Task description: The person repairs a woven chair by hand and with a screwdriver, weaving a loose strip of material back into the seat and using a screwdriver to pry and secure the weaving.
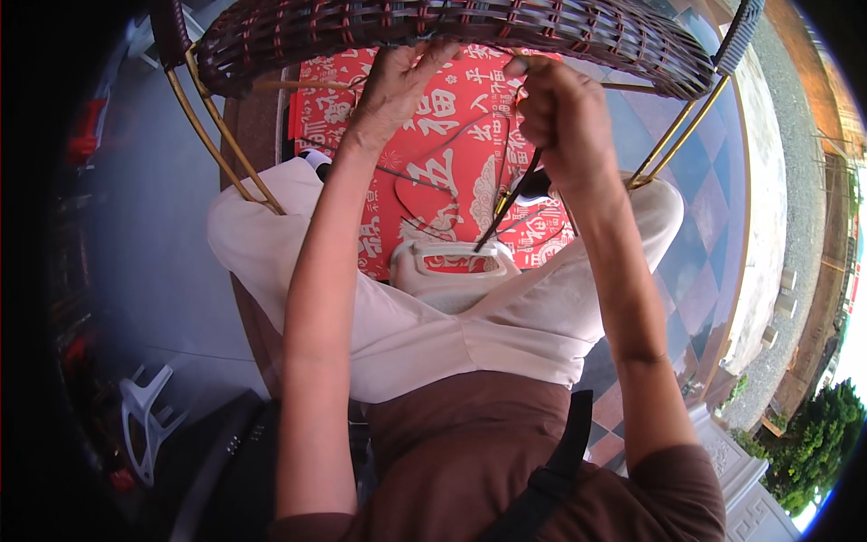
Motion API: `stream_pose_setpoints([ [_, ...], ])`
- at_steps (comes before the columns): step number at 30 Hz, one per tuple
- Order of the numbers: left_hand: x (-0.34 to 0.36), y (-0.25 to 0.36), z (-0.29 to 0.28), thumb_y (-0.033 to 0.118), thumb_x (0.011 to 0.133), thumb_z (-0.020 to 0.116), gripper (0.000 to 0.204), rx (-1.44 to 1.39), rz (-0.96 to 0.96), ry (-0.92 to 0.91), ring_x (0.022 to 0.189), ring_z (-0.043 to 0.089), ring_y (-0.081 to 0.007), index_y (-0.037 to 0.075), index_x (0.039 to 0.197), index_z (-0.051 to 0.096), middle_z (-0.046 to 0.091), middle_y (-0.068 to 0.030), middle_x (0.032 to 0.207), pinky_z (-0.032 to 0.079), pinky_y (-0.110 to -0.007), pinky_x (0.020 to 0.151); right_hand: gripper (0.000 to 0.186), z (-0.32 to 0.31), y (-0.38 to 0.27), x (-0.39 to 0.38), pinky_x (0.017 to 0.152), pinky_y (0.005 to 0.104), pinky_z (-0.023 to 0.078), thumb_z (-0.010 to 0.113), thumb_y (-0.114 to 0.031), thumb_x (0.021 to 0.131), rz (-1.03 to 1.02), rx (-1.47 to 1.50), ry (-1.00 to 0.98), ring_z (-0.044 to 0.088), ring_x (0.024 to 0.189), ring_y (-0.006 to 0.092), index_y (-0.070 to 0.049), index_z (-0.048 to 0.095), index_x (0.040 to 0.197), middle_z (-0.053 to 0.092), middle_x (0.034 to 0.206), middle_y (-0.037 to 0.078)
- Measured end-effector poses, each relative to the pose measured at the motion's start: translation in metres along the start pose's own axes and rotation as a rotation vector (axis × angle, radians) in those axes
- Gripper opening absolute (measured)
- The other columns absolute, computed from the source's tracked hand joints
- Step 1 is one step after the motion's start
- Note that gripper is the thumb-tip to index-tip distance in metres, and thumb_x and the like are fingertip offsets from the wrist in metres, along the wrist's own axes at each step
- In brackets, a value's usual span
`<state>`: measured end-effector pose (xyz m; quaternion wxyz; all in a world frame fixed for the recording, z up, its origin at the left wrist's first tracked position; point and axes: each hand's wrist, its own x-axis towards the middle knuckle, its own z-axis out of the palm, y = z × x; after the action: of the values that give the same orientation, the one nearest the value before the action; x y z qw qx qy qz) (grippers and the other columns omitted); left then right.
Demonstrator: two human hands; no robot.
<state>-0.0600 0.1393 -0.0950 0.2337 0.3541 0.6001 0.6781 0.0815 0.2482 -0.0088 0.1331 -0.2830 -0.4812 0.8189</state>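
A dark brown woven wicker piece [452,25] with gold metal legs [221,135] spans the top of the view, in front of my knees. My left hand [402,86] is raised to its lower edge, thumb and fingers bent inward; the fingertips are partly hidden at the weave. Just right of it, my right hand [564,113] is closed in a fist, thumb and forefinger pinched below the wicker. A long dark strip [516,194] slants down from this fist toward a small stool. Other thin dark strands [411,173] loop loosely beneath both hands.
Between my legs stands a pale plastic stool [452,280] with a handle slot. A red mat [388,217] with printed characters lies under the work. White plastic furniture [149,420] is at lower left. Diamond tiles [695,262] and a pale raised edge [745,298] run along the right.
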Motion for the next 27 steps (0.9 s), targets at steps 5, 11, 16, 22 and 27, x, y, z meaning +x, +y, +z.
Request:
stream_pose_setpoints([
  [5,0.007,-0.003,0.004,0.031,0.09,0.053,0.034,0.072,0.018,0.057,0.085,0.057,-0.0072,0.001,0.103,0.063,0.065,-0.0035,0.086,0.043,-0.023,0.077,0.013,-0.022,-0.001,0.034,0.036,0.0208,0.015,0.044,-0.006,0.085,0.285,0.652,-0.065,0.017,0.04,0.0047,0.004,0.052,0.085,0.02,0.051,-0.008],
  [11,0.007,0.002,0.004,0.025,0.089,0.055,0.027,-0.017,-0.042,0.017,0.092,0.055,-0.0074,0.003,0.104,0.062,0.063,-0.0016,0.096,0.04,-0.022,0.086,0.014,-0.024,-0.006,0.031,0.035,0.0197,0.015,0.045,-0.007,0.085,0.177,0.412,0.0,0.018,0.041,0.0036,0.004,0.051,0.091,0.021,0.052,-0.008],
  [16,0.005,-0.009,-0.002,0.024,0.089,0.055,0.026,-0.065,-0.033,0.013,0.092,0.055,-0.0074,0.002,0.102,0.063,0.064,-0.0009,0.095,0.04,-0.022,0.086,0.017,-0.01,0.016,-0.003,0.038,0.0197,0.022,0.043,-0.009,0.084,0.007,0.054,0.005,0.027,0.042,0.0032,0.002,0.056,0.084,0.032,0.051,-0.007],
  [22,0.005,-0.004,0.006,0.019,0.089,0.055,0.024,-0.218,0.009,0.031,0.093,0.054,-0.0062,0.003,0.106,0.062,0.063,-0.0002,0.099,0.04,-0.022,0.087,0.015,0.034,0.036,-0.019,0.042,0.0232,0.035,0.047,-0.001,0.084,-0.629,-0.644,0.12,0.041,0.045,0.0045,0.005,0.06,0.088,0.049,0.051,0.005],
  [27,0.008,0.002,0.013,0.018,0.087,0.057,0.02,-0.252,0.018,0.093,0.08,0.054,-0.0049,0.004,0.1,0.063,0.063,0.0025,0.089,0.043,-0.023,0.07,0.012,0.04,0.036,-0.018,0.043,0.0273,0.039,0.049,0.0,0.083,-0.706,-0.783,0.114,0.048,0.041,0.0117,0.004,0.059,0.087,0.054,0.056,0.015],
])
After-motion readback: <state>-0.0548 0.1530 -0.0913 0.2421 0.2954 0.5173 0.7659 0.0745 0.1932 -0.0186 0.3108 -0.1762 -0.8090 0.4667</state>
